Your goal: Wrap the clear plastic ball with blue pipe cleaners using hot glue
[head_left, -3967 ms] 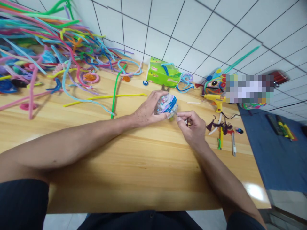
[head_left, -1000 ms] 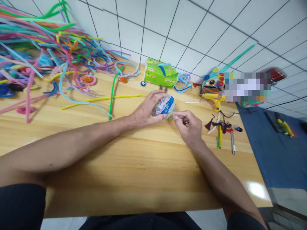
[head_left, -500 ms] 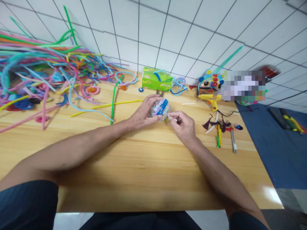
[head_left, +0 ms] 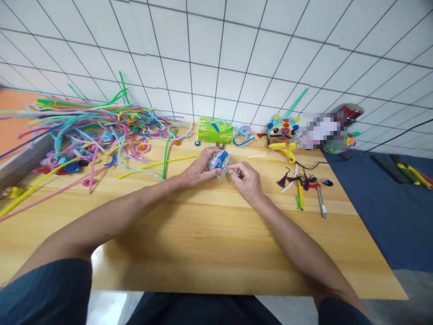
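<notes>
My left hand (head_left: 199,170) is wrapped round the left side of a clear, crinkled bundle (head_left: 220,161) with blue and lilac parts, above the middle of the wooden table (head_left: 203,243). At the bundle's right edge, my right hand (head_left: 248,181) is closed in a pinch on something small, partly metallic, that I cannot make out. Its fingertips touch or nearly touch the bundle. Part of a dark tool (head_left: 220,146) shows just behind the bundle; the rest of it is hidden.
Pipe cleaners (head_left: 91,118) lie heaped at the left. Behind my hands is a green packet (head_left: 214,132). A yellow glue gun (head_left: 286,150), dark tassels (head_left: 306,181) and a grey pen-like tool (head_left: 321,203) are at the right, near a colourful decorated figure (head_left: 283,130).
The view has shifted, showing more wall and more of the left side. Both hands stay at the bundle, with the right fingers still pinched at its edge.
</notes>
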`<state>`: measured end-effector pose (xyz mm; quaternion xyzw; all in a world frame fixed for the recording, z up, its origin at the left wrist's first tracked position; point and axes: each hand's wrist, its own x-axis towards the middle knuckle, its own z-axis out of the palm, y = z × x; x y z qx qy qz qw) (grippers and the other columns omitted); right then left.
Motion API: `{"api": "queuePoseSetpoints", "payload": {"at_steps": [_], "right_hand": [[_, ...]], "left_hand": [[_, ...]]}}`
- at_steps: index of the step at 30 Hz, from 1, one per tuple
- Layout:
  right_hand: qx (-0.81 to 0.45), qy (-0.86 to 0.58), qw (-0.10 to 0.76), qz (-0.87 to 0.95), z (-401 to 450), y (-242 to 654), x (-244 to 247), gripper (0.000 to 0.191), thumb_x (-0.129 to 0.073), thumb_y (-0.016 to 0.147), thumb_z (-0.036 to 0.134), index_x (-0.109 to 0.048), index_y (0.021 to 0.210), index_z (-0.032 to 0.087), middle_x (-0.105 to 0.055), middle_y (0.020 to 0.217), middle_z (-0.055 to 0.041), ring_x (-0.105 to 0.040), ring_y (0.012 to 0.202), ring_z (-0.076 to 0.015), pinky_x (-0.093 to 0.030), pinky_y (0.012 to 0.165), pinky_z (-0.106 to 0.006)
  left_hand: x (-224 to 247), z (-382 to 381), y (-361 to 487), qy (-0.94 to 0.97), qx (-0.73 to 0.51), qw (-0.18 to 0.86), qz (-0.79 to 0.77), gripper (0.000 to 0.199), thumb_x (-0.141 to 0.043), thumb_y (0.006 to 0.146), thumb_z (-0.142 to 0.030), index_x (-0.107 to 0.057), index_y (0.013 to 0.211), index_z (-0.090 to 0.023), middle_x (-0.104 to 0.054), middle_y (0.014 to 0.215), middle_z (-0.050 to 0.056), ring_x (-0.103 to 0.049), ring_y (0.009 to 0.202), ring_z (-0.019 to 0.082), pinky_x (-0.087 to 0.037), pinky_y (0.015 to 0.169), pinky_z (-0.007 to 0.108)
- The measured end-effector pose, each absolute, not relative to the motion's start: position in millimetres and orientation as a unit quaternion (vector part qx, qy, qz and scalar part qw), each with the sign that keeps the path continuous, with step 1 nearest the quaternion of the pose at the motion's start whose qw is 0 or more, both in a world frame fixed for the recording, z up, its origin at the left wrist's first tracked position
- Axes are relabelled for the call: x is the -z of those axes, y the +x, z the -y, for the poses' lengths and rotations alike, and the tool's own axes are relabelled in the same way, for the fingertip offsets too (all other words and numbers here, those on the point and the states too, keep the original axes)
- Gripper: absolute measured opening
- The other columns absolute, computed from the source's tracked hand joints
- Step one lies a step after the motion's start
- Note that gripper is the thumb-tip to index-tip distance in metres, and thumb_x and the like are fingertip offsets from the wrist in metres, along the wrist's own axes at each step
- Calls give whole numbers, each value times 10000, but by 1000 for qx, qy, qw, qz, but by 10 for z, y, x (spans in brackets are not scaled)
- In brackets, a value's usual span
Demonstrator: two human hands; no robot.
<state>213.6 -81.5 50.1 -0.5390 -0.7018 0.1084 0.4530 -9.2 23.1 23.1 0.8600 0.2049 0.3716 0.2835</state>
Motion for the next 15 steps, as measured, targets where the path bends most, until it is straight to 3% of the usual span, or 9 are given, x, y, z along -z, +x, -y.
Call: {"api": "queuePoseSetpoints", "payload": {"at_steps": [6,15], "right_hand": [[-117,-535,444,710,754,2153,-581,156,-652,916,185,-802,947,213,-622,733,25,-527,627,-140,-445,661,-284],[-96,-537,414,729,757,2136,-648,152,-645,943,180,-786,953,234,-648,739,16,-562,643,-153,-464,656,-297]], "left_hand": [[-185,-229,-48,850,-396,284,-203,653,-693,1026,-511,-474,1534,-163,-574,1528,208,-583,1460,330,-493,1266,545],[-115,-237,-75,840,-415,297,-186,631,-701,1041,-499,-472,1558,-219,-573,1548,191,-565,1486,346,-479,1283,565]]}}
